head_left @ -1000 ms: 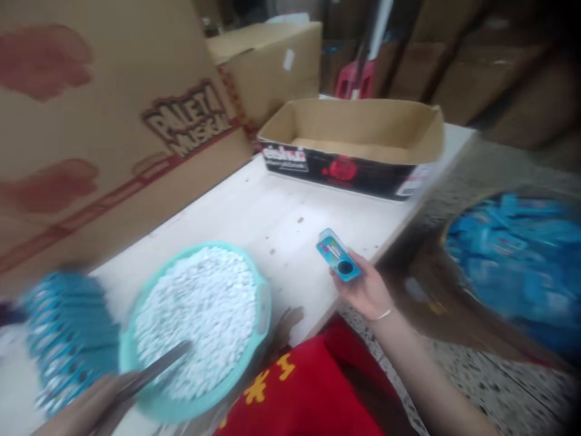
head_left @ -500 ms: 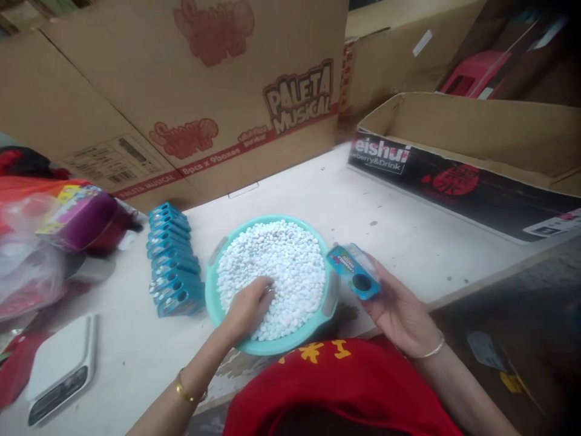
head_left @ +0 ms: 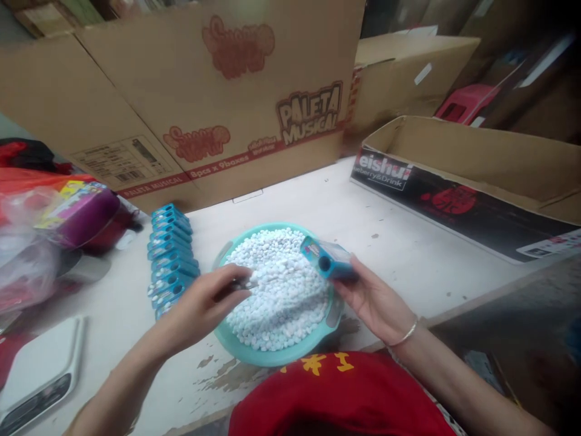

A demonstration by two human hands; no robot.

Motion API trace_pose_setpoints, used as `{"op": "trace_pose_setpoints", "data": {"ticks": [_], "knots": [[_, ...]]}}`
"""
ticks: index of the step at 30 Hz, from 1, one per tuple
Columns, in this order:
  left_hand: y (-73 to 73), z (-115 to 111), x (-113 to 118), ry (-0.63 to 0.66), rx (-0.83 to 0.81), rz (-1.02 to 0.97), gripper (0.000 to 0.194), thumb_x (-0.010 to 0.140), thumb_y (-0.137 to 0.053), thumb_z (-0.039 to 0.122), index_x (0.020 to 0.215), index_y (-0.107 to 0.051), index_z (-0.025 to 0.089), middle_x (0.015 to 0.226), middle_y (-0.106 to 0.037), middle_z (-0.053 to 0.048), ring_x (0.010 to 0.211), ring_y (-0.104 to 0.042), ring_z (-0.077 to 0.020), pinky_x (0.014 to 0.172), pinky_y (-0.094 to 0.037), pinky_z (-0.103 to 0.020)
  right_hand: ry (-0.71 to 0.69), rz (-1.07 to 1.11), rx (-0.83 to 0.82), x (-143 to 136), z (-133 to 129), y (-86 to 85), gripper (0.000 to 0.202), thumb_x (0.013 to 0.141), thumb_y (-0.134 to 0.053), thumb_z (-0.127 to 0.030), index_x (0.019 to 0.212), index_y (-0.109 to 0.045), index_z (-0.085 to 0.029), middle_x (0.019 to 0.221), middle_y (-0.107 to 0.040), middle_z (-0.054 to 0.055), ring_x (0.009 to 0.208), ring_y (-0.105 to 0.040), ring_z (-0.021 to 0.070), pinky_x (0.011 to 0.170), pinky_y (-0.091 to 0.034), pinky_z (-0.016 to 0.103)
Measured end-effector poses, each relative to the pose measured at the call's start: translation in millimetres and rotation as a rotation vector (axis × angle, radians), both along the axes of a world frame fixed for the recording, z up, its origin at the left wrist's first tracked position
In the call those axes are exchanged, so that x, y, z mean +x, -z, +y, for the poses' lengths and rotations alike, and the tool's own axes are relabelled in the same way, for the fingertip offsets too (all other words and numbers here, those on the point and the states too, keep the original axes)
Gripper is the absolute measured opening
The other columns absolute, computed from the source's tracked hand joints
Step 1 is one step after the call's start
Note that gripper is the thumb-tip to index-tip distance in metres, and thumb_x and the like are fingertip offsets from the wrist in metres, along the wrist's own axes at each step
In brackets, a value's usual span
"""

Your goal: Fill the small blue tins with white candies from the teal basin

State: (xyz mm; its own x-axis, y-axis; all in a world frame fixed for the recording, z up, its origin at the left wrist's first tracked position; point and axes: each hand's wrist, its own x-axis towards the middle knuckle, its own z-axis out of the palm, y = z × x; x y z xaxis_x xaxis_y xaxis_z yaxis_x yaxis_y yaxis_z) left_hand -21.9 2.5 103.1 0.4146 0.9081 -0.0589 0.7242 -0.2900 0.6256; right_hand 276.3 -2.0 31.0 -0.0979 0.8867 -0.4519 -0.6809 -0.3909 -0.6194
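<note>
A round turquoise basin (head_left: 276,357) full of small white pellets (head_left: 281,303) sits on the table. Above its left part is my left hand (head_left: 213,297), its thumb and fingers closed around something dark and thin, perhaps a scoop, with some white pellets at its tip. Over the basin's right rim, my right hand (head_left: 370,297) holds a small blue box (head_left: 329,257), which is tilted and has a dark round hole facing me. To the left of the basin stands a row of several similar blue boxes (head_left: 171,254); white pellets show on the nearer ones.
Behind the basin stands a large cardboard carton (head_left: 190,91). An open black-printed box (head_left: 445,194) is at the right. A white scale (head_left: 43,369) lies at the left front, with plastic bags (head_left: 27,254) and a purple package (head_left: 88,218) behind it.
My left hand has risen out of the pellets and shifted left. My right hand has brought the blue box left, over the basin's edge. The camera view has shifted slightly.
</note>
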Motion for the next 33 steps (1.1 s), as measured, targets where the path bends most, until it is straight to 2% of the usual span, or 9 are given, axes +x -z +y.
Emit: {"op": "trace_pose_setpoints", "data": {"ticks": [11, 15, 19, 22, 25, 27, 29, 31, 33], "knots": [[-69.0, 26, 13, 0.213, 0.050, 0.334, 0.034, 0.092, -0.048, 0.049, 0.112, -0.065, 0.027, 0.092, -0.070, -0.005, 0.077, -0.065, -0.0230, 0.068, -0.050, -0.032, -0.066, 0.135, -0.082, -34, 0, -10.1, 0.025, 0.092, -0.067, -0.030, 0.113, -0.068, -0.017, 0.120, -0.071, 0.007, 0.094, -0.073, 0.0150, 0.078, -0.064, 0.019], [-92.1, 35, 25, 0.260, 0.058, 0.431, 0.028, 0.088, -0.053, 0.048, 0.097, -0.069, 0.027, 0.081, -0.066, -0.004, 0.067, -0.062, -0.0214, 0.064, -0.048, -0.032, -0.086, 0.146, -0.121, -38, 0, -15.1, 0.022, 0.093, -0.065, -0.027, 0.112, -0.068, -0.016, 0.117, -0.072, 0.008, 0.095, -0.072, 0.0154, 0.081, -0.064, 0.022], [-103.9, 34, 46, 0.303, 0.082, 0.588, 0.020, 0.087, -0.053, 0.040, 0.081, -0.067, 0.026, 0.073, -0.062, -0.002, 0.059, -0.057, -0.0186, 0.061, -0.046, -0.032, -0.100, 0.116, -0.132, -41, -2, -17.2, 0.020, 0.091, -0.067, -0.025, 0.109, -0.070, -0.016, 0.113, -0.073, 0.008, 0.089, -0.072, 0.0144, 0.076, -0.064, 0.019], [-109.1, 27, 56, 0.319, 0.098, 0.655, 0.015, 0.085, -0.055, 0.034, 0.087, -0.069, 0.028, 0.073, -0.061, -0.002, 0.058, -0.057, -0.0192, 0.057, -0.044, -0.031, -0.104, 0.076, -0.132, -41, -3, -16.8, 0.018, 0.089, -0.070, -0.025, 0.104, -0.071, -0.016, 0.113, -0.073, 0.007, 0.086, -0.072, 0.0135, 0.073, -0.064, 0.018], [-113.9, 20, 48, 0.308, 0.130, 0.604, 0.020, 0.086, -0.053, 0.037, 0.093, -0.070, 0.030, 0.074, -0.062, -0.002, 0.058, -0.058, -0.0190, 0.054, -0.042, -0.030, -0.098, 0.037, -0.144, -38, -1, -15.3, 0.013, 0.087, -0.071, -0.021, 0.098, -0.073, -0.014, 0.108, -0.073, 0.007, 0.079, -0.070, 0.0123, 0.067, -0.063, 0.016], [-112.4, 17, 30, 0.276, 0.168, 0.529, 0.025, 0.087, -0.048, 0.040, 0.096, -0.069, 0.030, 0.080, -0.065, -0.003, 0.061, -0.060, -0.0189, 0.054, -0.043, -0.030, -0.078, 0.023, -0.157, -33, 1, -14.2, 0.012, 0.087, -0.069, -0.018, 0.096, -0.072, -0.012, 0.104, -0.073, 0.007, 0.076, -0.069, 0.0121, 0.064, -0.063, 0.016], [-101.2, 18, 5, 0.213, 0.188, 0.485, 0.028, 0.089, -0.046, 0.044, 0.098, -0.068, 0.029, 0.086, -0.068, -0.003, 0.066, -0.062, -0.0192, 0.056, -0.044, -0.029, -0.041, 0.011, -0.160, -25, 3, -13.4, 0.017, 0.087, -0.067, -0.015, 0.104, -0.071, -0.014, 0.105, -0.072, 0.006, 0.077, -0.069, 0.0124, 0.063, -0.063, 0.018], [-76.5, 20, -19, 0.133, 0.139, 0.511, 0.028, 0.090, -0.045, 0.045, 0.098, -0.065, 0.027, 0.086, -0.068, -0.003, 0.069, -0.063, -0.0193, 0.058, -0.045, -0.029, -0.036, -0.005, -0.153, -15, 4, -12.4, 0.029, 0.086, -0.067, -0.013, 0.114, -0.068, -0.019, 0.110, -0.071, 0.004, 0.078, -0.069, 0.0119, 0.062, -0.063, 0.019], [-39.7, 21, -35, 0.069, 0.024, 0.577, 0.025, 0.092, -0.043, 0.040, 0.093, -0.063, 0.024, 0.085, -0.068, -0.003, 0.071, -0.063, -0.0200, 0.060, -0.045, -0.029, -0.090, -0.023, -0.148, -4, 2, -11.3, 0.032, 0.085, -0.069, -0.014, 0.117, -0.067, -0.021, 0.113, -0.070, 0.003, 0.078, -0.068, 0.0110, 0.062, -0.062, 0.017]]}}
